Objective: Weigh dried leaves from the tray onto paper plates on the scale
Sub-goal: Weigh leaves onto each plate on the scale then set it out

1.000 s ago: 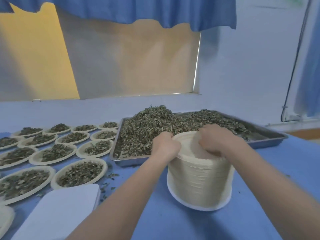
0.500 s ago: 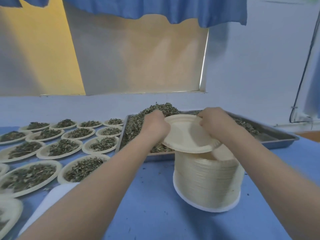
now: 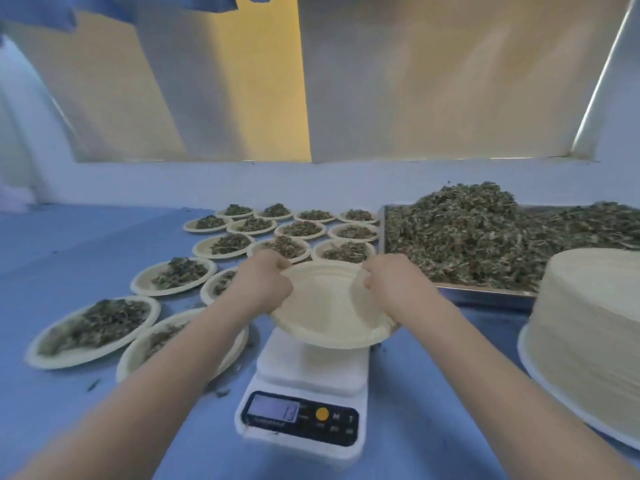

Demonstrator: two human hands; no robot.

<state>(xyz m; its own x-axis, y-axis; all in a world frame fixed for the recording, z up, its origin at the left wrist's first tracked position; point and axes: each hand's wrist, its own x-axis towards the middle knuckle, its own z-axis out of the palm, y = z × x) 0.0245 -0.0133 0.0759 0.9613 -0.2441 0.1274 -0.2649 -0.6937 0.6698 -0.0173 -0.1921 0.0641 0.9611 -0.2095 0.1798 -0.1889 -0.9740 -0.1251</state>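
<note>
An empty paper plate is held over the platform of the white scale; I cannot tell whether it touches the platform. My left hand pinches its left rim and my right hand pinches its right rim. The scale's display is lit. A metal tray heaped with dried leaves lies at the back right. A tall stack of paper plates stands at the right edge.
Several paper plates filled with leaves cover the blue table to the left and behind the scale. Loose leaf bits lie near the scale. A wall with a window runs behind the table.
Both hands have carried one plate off the stack leftward and down over the scale. The view has swung left, so the stack now sits at the right edge.
</note>
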